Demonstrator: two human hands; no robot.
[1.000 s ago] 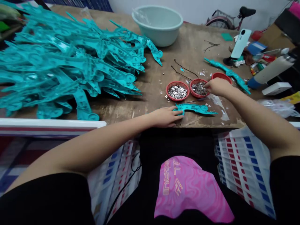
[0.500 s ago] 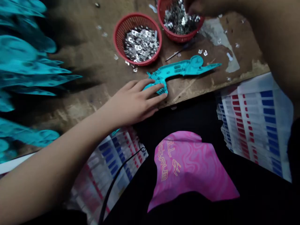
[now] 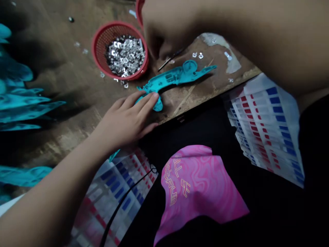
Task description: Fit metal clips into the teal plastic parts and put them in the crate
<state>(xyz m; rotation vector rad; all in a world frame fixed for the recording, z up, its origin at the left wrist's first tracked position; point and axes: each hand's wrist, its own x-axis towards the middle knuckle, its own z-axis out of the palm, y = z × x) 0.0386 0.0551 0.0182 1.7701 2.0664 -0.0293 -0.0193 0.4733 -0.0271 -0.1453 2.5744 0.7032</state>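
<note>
My left hand (image 3: 128, 115) lies flat with fingers spread, its fingertips resting on the near-left end of a teal plastic shell part (image 3: 177, 76). That part is long and curved, with ribs, slots and a round end section, its inner side facing up. My right hand (image 3: 167, 32) is above the table beyond the part, its fingers curled together and pointing down beside a red basket (image 3: 96, 51) of small silvery metal clips (image 3: 125, 56). Whatever is in those fingers is hidden. A thin metal rod (image 3: 167, 64) lies between the right hand and the teal part.
A second red basket (image 3: 139, 13) is mostly hidden behind my right hand. Loose clips (image 3: 197, 55) and a white piece (image 3: 227, 56) are scattered on the worn wooden table (image 3: 74, 75). Teal parts (image 3: 31, 103) are stacked at left. A black cord (image 3: 123, 199) hangs over patterned sheeting.
My right hand has come out of the farther basket and moved nearer the teal part. The view has shifted, so the table things appear farther left. My left hand stays on the part.
</note>
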